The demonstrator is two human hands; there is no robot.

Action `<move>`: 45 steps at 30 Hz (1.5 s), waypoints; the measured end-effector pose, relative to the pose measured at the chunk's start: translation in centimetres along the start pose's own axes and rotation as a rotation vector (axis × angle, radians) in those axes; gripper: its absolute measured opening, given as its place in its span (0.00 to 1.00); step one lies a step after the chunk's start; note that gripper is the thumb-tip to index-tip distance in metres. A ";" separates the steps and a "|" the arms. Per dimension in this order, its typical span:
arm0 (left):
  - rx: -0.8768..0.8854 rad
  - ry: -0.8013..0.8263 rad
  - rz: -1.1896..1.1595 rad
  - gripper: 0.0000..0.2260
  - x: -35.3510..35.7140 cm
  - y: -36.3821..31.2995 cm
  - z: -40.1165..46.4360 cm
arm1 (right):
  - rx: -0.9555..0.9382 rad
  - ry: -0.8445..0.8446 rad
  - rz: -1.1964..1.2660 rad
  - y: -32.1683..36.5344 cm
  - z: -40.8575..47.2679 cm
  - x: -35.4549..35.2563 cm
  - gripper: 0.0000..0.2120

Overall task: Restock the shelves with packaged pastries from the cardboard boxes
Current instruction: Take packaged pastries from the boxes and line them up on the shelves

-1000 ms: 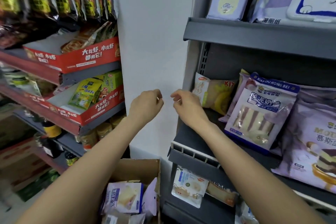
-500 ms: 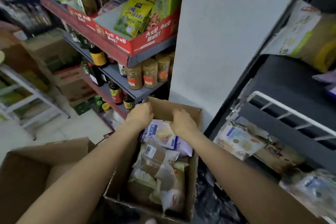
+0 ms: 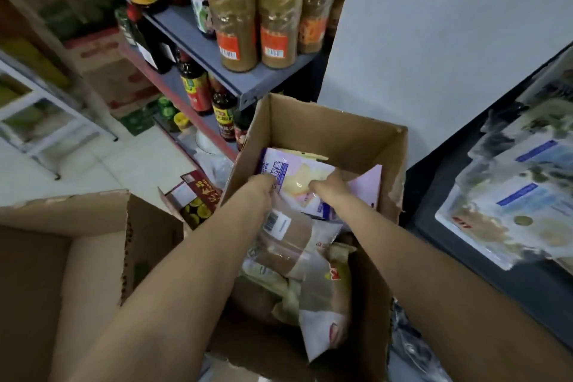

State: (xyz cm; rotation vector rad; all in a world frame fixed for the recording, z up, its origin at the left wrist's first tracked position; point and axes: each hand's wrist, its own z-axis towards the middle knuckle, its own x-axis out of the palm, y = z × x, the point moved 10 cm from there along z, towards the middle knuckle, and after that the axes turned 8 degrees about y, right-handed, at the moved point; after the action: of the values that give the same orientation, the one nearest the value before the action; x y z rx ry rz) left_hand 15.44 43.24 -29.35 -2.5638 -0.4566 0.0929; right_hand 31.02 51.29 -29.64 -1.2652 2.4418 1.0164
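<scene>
- Cardboard box [image 3: 325,130] stands open on the floor below us, between two shelves, full of pastry packets.
- We grip the pale lilac packet [image 3: 302,183] at the box's far end, left hand [image 3: 262,187] and right hand [image 3: 330,187] both curled on it.
- Brown packets [image 3: 297,245] lie beneath.

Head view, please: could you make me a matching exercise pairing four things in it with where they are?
Things:
1. pink pastry bag
2. spice jars
3. brown pastry bag
4. open box

Places:
A. on the grey shelf
B. on the floor, below that shelf
C. gripped by left hand and right hand
D. in the box, just nearer the camera than the hands

Pairs: 1-C, 2-A, 3-D, 4-B
</scene>
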 end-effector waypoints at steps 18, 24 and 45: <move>0.372 -0.343 0.311 0.09 1.3 -5.9 -4.8 | 0.011 0.004 -1.320 2.2 -4.4 -5.2 0.16; 0.762 -0.393 0.539 0.10 1.6 -8.5 -10.4 | -0.147 -0.087 -1.211 4.6 -7.3 -5.6 0.12; 1.141 -0.633 0.205 0.10 -0.5 -18.4 -34.5 | -0.527 -0.017 1.164 13.8 -32.2 -15.6 0.10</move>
State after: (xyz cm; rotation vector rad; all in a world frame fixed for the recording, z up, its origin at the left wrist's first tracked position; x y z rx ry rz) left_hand 14.74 40.87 9.69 -1.3927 -0.2328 0.9523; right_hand 33.67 45.42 8.17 0.2983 2.9436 1.9597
